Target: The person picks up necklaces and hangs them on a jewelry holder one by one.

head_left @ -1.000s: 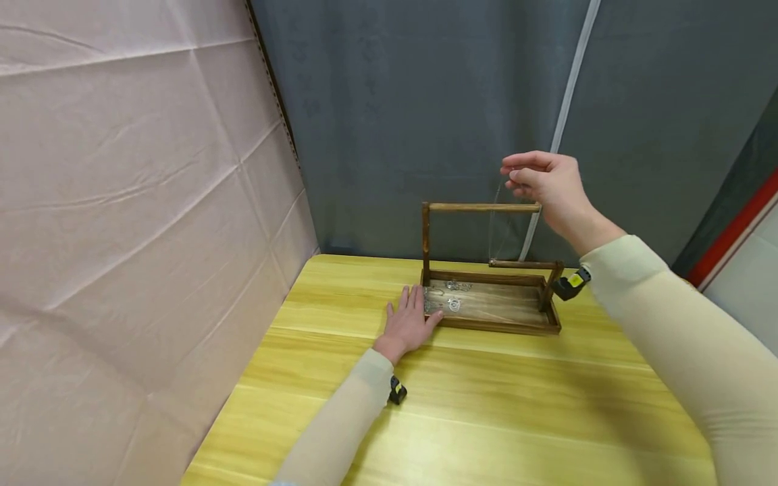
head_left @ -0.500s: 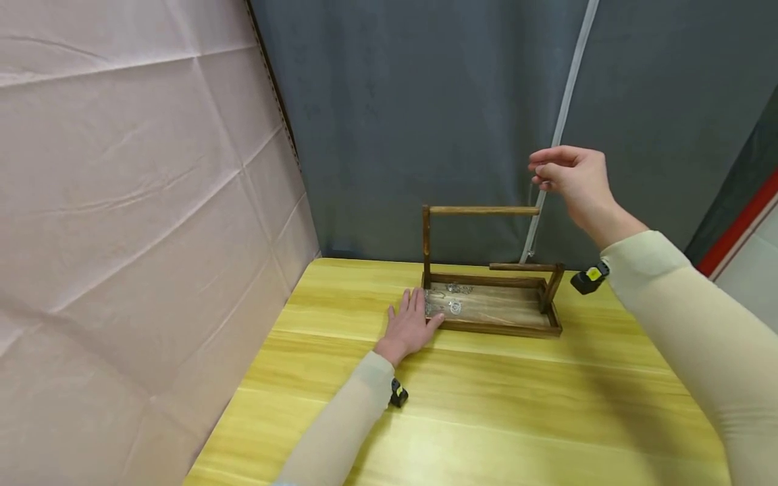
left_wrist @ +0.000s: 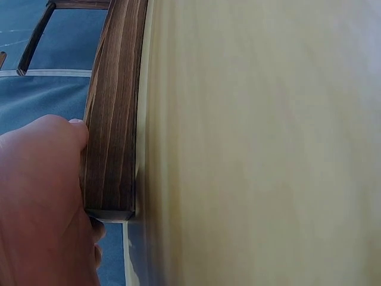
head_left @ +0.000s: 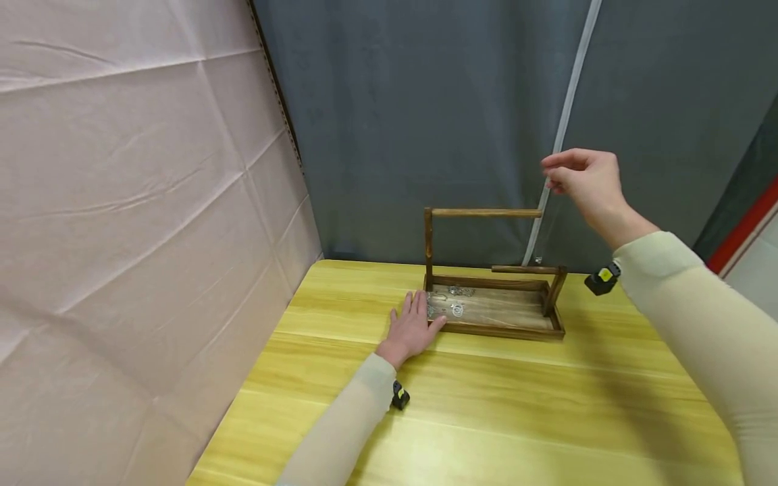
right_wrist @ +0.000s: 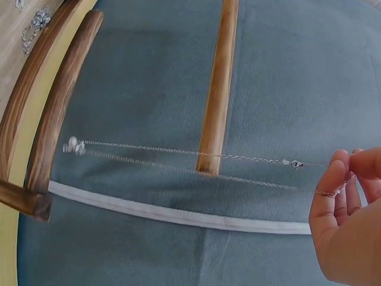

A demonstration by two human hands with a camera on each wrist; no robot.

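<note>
I see a dark-stained wooden stand (head_left: 494, 297) with visible grain and a matt finish, on a smooth yellow wood-grain table (head_left: 486, 405) with a slight sheen. The necklace (right_wrist: 196, 161) is thin, shiny silver metal chain. The grey backdrop (head_left: 425, 101) looks like matt cloth, the pinkish sheet (head_left: 121, 202) creased fabric.

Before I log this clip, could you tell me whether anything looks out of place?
Nothing stands out. The wooden stand sits squarely on the table, the left hand rests against it, and the right hand pinches a necklace clear of the bars.
</note>
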